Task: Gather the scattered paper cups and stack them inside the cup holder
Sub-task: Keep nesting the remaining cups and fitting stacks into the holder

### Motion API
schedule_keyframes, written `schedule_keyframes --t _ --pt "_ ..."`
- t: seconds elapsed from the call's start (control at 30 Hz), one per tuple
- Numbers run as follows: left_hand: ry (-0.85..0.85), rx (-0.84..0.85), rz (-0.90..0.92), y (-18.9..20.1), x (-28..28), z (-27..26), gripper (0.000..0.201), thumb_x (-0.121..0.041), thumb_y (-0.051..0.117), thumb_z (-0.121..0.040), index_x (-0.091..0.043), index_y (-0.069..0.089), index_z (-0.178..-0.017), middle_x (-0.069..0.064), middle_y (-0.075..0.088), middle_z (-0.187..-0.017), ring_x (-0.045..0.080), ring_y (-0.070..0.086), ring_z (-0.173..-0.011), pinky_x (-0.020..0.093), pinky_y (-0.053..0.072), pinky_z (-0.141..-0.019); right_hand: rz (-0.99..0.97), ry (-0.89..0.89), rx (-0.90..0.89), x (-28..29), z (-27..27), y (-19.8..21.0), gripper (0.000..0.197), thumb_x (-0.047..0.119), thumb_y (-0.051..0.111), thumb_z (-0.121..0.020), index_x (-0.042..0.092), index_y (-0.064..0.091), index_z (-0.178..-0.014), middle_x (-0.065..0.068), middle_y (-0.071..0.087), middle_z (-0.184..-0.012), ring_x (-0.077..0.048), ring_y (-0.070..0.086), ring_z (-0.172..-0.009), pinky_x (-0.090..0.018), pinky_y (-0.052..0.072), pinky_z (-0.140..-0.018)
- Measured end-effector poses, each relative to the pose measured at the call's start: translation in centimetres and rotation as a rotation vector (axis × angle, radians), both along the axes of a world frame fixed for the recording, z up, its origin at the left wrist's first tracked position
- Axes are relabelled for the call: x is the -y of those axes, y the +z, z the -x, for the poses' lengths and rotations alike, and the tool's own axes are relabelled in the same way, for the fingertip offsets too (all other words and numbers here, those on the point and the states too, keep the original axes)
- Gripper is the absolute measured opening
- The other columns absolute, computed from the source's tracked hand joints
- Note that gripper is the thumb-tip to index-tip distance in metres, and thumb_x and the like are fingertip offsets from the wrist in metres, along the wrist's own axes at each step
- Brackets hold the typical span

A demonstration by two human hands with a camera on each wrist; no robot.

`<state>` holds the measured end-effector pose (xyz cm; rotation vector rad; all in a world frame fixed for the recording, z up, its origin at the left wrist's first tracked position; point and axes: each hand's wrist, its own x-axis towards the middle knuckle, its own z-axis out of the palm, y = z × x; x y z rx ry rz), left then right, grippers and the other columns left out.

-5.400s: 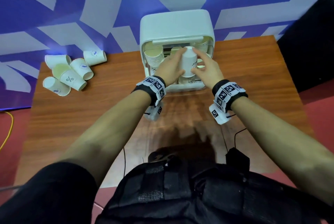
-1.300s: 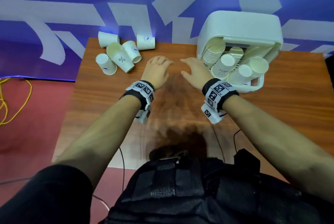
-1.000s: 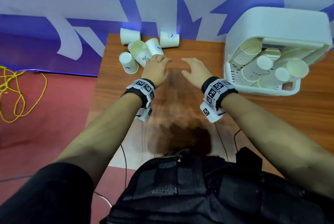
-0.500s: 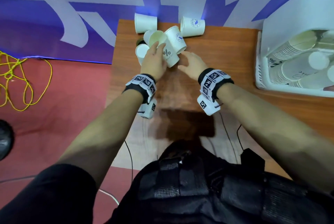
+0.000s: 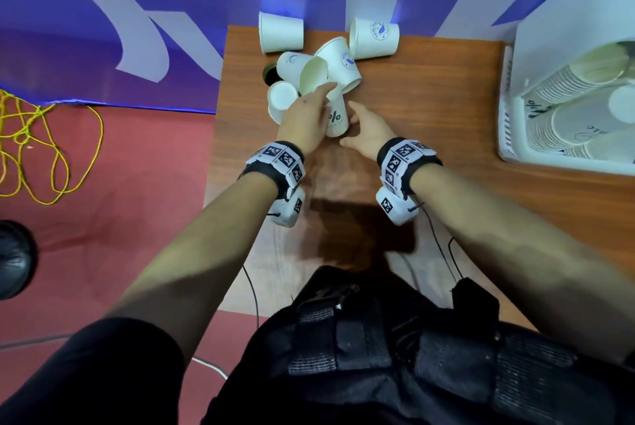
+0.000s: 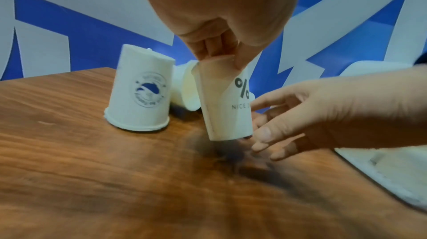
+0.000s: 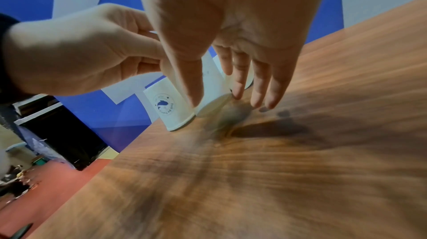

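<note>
The left hand [image 6: 219,16] pinches the rim of a smooth white paper cup [image 6: 225,107] with a "%" mark, held just above the brown wooden table [image 5: 429,88]. The right hand [image 6: 328,115] reaches for its bottom with fingers spread, not gripping. More round cups [image 5: 309,64] lie tumbled behind. The white plastic holder [image 5: 563,47], with stacked cups inside, sits far right.

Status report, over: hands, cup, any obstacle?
Left hand pinches percent-logo cup by rim. Right hand open beside cup base. Other cups crowd close behind.
</note>
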<state>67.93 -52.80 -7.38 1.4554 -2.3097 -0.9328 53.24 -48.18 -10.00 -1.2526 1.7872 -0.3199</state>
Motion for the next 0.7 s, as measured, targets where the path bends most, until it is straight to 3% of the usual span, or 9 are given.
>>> schedule_keyframes --t 0.13,0.23,0.33,0.47,0.5,0.63,0.7 --pt "0.102 -0.15 -0.126 1.4 -0.4 1.2 0.043 -0.006 0.047 -0.093 -0.017 0.047 -0.135 0.012 0.063 -0.108 0.026 0.06 -0.102 0.035 0.047 -0.091 0.072 -0.049 0.059 -1.7 0.9 0.9 0.078 0.023 0.074 -0.077 0.02 0.033 -0.144 -0.005 0.052 -0.135 -0.021 0.049 -0.122 -0.03 0.038 -0.098" --pt "0.069 -0.181 -0.102 2.4 -1.1 2.9 0.042 -0.005 0.049 -0.091 -0.016 0.052 -0.131 0.012 0.063 -0.106 0.026 0.058 -0.101 0.034 0.045 -0.093 0.138 -0.095 0.061 -3.3 2.5 2.3 0.072 0.029 0.071 -0.079 0.022 0.036 -0.141 -0.004 0.054 -0.131 -0.022 0.052 -0.117 -0.035 0.042 -0.096" --pt "0.013 -0.208 -0.084 3.2 -2.5 4.8 0.039 -0.002 0.047 -0.091 -0.011 0.055 -0.129 0.005 0.062 -0.106 0.017 0.056 -0.1 0.017 0.038 -0.088 0.18 -0.15 0.031 -5.1 4.6 3.4 0.074 0.031 0.072 -0.08 0.016 0.035 -0.143 -0.008 0.051 -0.134 -0.023 0.05 -0.119 -0.036 0.04 -0.1" --pt "-0.079 -0.257 -0.057 4.0 -4.9 7.3 0.042 0.003 0.043 -0.088 -0.006 0.055 -0.127 0.011 0.06 -0.125 0.021 0.054 -0.114 0.033 0.039 -0.104 0.208 -0.188 -0.035 -8.0 7.8 4.4 0.074 0.042 0.074 -0.075 0.017 0.043 -0.138 -0.006 0.052 -0.13 -0.021 0.05 -0.115 -0.038 0.041 -0.099" --pt "-0.1 -0.245 -0.062 4.1 -5.5 8.0 0.043 0.003 0.043 -0.087 -0.006 0.055 -0.128 0.011 0.058 -0.127 0.019 0.052 -0.116 0.033 0.037 -0.106 0.216 -0.196 -0.043 -8.7 8.5 4.7 0.072 0.045 0.073 -0.073 0.019 0.046 -0.134 -0.004 0.054 -0.126 -0.019 0.051 -0.112 -0.037 0.041 -0.097" --pt "-0.18 -0.194 -0.094 4.4 -7.6 10.5 0.048 -0.001 0.046 -0.087 -0.015 0.052 -0.133 0.006 0.054 -0.135 0.023 0.052 -0.12 0.036 0.037 -0.106 0.221 -0.261 -0.067 -11.5 11.7 5.3 0.074 0.057 0.07 -0.064 0.021 0.053 -0.126 -0.004 0.055 -0.116 -0.018 0.055 -0.102 -0.038 0.046 -0.092" --pt "-0.212 -0.171 -0.101 4.7 -8.5 12.0 0.049 -0.003 0.047 -0.088 -0.015 0.05 -0.135 0.006 0.055 -0.134 0.026 0.053 -0.117 0.037 0.039 -0.104 0.254 -0.311 -0.067 -12.9 13.3 6.2 0.07 0.048 0.075 -0.068 0.018 0.052 -0.128 -0.006 0.052 -0.12 -0.019 0.054 -0.104 -0.038 0.044 -0.097"
